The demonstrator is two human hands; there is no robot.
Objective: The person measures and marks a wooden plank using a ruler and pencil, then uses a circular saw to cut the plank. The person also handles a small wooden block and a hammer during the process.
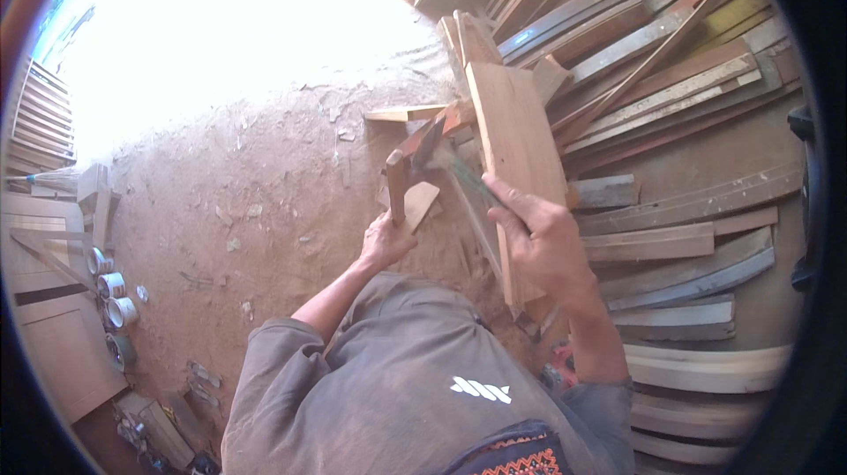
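My left hand [388,239] is closed around an upright brown wooden stick [397,186] with a pale end. Beside that hand a flat, pale piece of wood [423,203] sticks out; I cannot tell if it is held too. My right hand [544,241] grips a hand tool with a dark metal head [430,143] and a greenish handle [477,186]. Blur hides whether it is a hammer or a hatchet. The head is close to the stick's upper end. Under my right hand lies a thick light-brown plank [520,131], raised lengthwise and partly covered by the hand.
Stacked boards and beams [679,246] crowd the right side. A short wood offcut [406,112] lies beyond my hands, and chips litter the dirt floor [256,175]. Several paint tins [113,285] stand at left near wooden panels [66,351]. Bright light washes out the far end.
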